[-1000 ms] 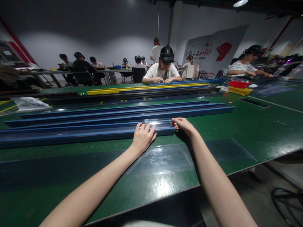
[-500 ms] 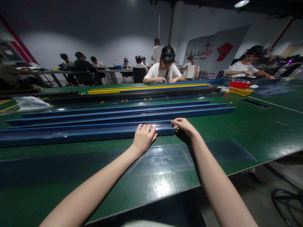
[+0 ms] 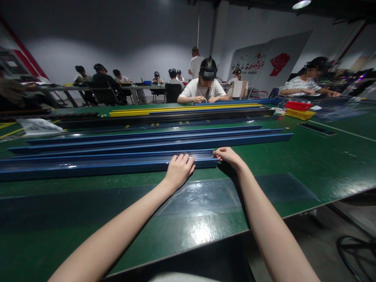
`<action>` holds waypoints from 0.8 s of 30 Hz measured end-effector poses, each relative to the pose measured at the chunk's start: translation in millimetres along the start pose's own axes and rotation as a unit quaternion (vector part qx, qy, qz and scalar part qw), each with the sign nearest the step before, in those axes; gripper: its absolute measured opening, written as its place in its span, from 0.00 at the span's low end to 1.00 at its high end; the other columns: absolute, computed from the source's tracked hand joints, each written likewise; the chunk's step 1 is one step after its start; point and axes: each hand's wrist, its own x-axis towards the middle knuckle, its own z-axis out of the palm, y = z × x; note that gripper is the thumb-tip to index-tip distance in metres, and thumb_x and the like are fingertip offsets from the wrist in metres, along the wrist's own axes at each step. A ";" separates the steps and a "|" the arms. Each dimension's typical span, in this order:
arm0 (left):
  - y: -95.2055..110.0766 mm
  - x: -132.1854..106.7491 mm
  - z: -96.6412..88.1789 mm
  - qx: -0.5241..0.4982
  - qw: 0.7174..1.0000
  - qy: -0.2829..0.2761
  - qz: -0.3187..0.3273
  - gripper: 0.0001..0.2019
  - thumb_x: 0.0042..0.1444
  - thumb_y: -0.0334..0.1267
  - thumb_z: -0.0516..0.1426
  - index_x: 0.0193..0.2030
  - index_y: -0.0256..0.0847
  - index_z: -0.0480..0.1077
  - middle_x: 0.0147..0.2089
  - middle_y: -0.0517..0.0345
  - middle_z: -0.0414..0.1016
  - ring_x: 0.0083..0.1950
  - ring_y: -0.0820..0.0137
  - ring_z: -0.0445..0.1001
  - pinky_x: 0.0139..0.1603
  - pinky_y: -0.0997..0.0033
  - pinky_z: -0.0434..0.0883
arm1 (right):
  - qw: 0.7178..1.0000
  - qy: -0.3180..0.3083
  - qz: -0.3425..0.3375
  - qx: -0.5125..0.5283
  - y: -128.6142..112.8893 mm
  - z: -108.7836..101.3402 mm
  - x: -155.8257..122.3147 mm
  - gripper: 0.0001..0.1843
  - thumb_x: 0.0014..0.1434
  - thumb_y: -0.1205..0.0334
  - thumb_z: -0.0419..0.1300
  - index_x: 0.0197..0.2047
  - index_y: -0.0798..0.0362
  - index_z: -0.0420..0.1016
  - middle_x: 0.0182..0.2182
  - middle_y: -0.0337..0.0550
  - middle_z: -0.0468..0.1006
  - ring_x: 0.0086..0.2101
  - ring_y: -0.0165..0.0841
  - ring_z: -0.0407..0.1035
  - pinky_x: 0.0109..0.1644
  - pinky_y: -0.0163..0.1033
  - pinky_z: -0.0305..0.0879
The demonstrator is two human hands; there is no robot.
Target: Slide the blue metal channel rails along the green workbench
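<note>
Table edge lower right. Channel mid-frame, shiny inside: left hand clasped over near wall; right hand at end, pinch unclear.

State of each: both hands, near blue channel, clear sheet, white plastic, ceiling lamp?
Left hand: resting on near blue channel, fingers bent
Right hand: fingers curled at its right end; contents unclear
Near blue channel: lying open side up
Clear sheet: spread flat
White plastic: crumpled
Ceiling lamp: lit
</note>
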 end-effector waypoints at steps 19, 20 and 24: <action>0.1 -1.1 2.4 -0.003 1.000 0.002 0.002 0.10 0.59 0.39 0.49 0.43 0.38 0.66 0.36 0.52 0.70 0.38 0.64 0.66 0.35 0.66 0.57 | 0.997 0.001 -0.014 -0.074 10.8 -1.3 7.9 0.08 0.43 0.66 0.57 0.16 0.56 0.68 0.11 0.33 0.65 0.16 0.23 0.58 0.22 0.29 0.53; 0.0 -1.0 2.4 -0.003 1.000 0.001 0.003 0.10 0.59 0.39 0.49 0.43 0.38 0.66 0.36 0.52 0.70 0.38 0.64 0.66 0.35 0.66 0.57 | 0.997 0.002 -0.014 -0.080 11.0 -1.6 7.8 0.08 0.43 0.66 0.57 0.16 0.56 0.68 0.11 0.33 0.65 0.16 0.23 0.58 0.23 0.29 0.53; -0.4 -0.6 2.5 -0.005 1.000 -0.004 0.004 0.10 0.59 0.39 0.49 0.44 0.38 0.66 0.37 0.51 0.70 0.39 0.64 0.66 0.35 0.66 0.57 | 0.994 0.008 -0.016 -0.104 12.1 -2.6 8.0 0.08 0.42 0.64 0.59 0.16 0.56 0.69 0.11 0.34 0.66 0.17 0.24 0.59 0.23 0.30 0.53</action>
